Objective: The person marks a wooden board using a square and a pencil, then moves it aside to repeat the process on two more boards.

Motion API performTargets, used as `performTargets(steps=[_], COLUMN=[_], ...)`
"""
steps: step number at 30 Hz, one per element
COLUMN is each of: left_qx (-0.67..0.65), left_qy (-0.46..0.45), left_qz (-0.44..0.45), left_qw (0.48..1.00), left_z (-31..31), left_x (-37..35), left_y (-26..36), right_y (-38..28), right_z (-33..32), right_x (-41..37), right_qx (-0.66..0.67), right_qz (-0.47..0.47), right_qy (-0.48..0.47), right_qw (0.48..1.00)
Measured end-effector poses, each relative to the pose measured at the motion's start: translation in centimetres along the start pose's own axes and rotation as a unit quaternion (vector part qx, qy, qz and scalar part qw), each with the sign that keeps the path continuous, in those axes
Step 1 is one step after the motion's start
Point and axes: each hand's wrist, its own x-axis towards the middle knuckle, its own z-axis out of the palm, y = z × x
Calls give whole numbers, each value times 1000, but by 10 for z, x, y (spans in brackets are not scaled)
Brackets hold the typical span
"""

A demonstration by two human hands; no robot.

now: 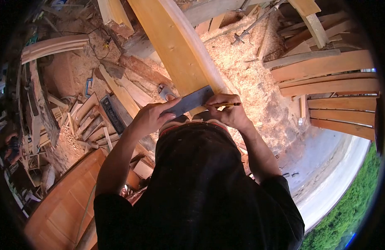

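Observation:
A long, pale wooden board (175, 48) runs from the top of the view down to my waist. Across its near end lies a flat, dark grey metal straightedge (190, 101), slanting up to the right. My left hand (151, 118) grips the straightedge at its left end, thumb and fingers closed on it. In my right hand (230, 113) is a pencil (229, 104), pinched between the fingers and lying nearly level, its tip end toward the straightedge. The right fingers rest close by the board's near end, at the straightedge's right end.
Wood shavings (255, 96) cover the ground. To the right, several curved planks (326, 66) stand stacked. On the left are offcuts (90, 118), a dark lettered case (112, 113) and a blue-handled tool (88, 86). A panelled wooden door (67, 204) lies at the lower left. A metal bar clamp (255, 27) lies at the top right.

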Motion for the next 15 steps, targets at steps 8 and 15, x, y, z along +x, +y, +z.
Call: performTargets(steps=[8,15], left_qx=[25,16], left_qy=[-46,-12], left_qz=[-45,-23], left_qw=[998,1000], left_z=[-7,-4], left_x=[1,-3], left_y=[9,11], right_y=[-6,11], right_z=[0,5], right_x=[0,-15], right_qx=[19,62], right_qz=[41,50], right_qy=[-5,33], right_qw=[999,996])
